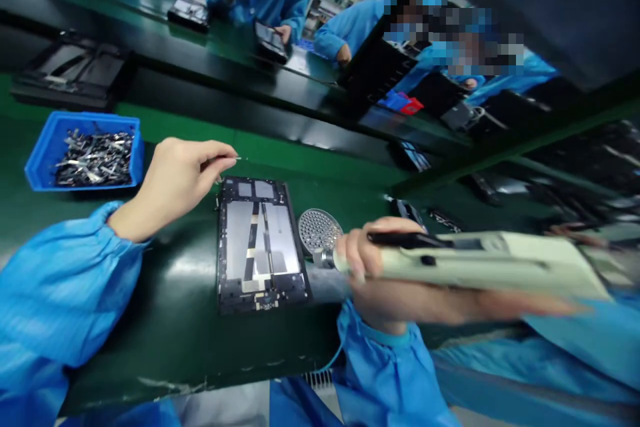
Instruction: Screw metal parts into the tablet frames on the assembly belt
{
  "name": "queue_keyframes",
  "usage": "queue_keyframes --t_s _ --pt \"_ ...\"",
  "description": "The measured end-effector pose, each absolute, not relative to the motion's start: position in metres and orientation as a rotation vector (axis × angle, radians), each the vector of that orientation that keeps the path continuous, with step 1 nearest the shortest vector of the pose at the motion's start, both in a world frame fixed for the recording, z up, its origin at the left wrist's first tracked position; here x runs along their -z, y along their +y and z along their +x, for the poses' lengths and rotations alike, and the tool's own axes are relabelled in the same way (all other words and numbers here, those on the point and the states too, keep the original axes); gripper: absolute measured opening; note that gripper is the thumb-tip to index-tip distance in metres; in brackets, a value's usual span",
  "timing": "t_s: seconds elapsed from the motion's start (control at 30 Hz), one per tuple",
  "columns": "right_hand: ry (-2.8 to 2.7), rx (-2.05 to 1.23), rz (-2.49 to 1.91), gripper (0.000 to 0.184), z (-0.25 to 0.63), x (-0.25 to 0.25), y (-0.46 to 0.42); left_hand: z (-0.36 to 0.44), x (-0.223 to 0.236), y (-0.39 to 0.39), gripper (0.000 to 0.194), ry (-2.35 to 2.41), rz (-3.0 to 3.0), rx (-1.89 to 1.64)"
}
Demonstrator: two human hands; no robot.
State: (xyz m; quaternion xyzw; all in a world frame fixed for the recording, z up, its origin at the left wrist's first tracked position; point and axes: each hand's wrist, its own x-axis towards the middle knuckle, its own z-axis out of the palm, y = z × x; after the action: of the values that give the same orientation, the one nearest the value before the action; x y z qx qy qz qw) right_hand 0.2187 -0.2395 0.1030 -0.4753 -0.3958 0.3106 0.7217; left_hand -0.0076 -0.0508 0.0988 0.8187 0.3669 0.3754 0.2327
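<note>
Meanwhile, the left hand point(173, 190) pinched a small metal sliver point(235, 159) just beyond the far corner of the opened tablet point(257, 247), which lay on the green bench point(150, 320) between the hands; the right hand point(380, 273) gripped an electric screwdriver point(480, 263).

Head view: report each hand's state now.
Left hand: closed, pinching a thin silver metal sliver.
Right hand: closed, gripping a cream plastic electric screwdriver.
</note>
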Motion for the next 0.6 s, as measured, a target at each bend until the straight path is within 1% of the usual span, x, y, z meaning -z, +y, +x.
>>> queue_keyframes --t_s 0.1,0.2,0.3,0.43,0.6 --pt "-0.840 -0.582 -0.930 0.081 0.236 -0.094 -0.213 0.002 -0.097 -0.052 0.037 0.957 2.096 -0.920" --pt "-0.763 -0.566 -0.944 0.083 0.245 -0.082 -0.191 0.003 -0.092 -0.047 0.039 0.933 1.991 -0.834" --pt "-0.720 -0.528 -0.963 0.083 0.247 -0.068 -0.174 0.003 -0.085 -0.038 0.044 0.932 1.905 -0.826" --pt "-0.695 -0.466 -0.967 0.084 0.249 -0.054 -0.156 0.009 -0.079 -0.029 0.032 0.980 1.838 -0.830" --pt "-0.648 -0.474 -0.981 0.079 0.251 -0.044 -0.146 0.018 -0.071 -0.021 0.031 1.033 1.819 -0.794"
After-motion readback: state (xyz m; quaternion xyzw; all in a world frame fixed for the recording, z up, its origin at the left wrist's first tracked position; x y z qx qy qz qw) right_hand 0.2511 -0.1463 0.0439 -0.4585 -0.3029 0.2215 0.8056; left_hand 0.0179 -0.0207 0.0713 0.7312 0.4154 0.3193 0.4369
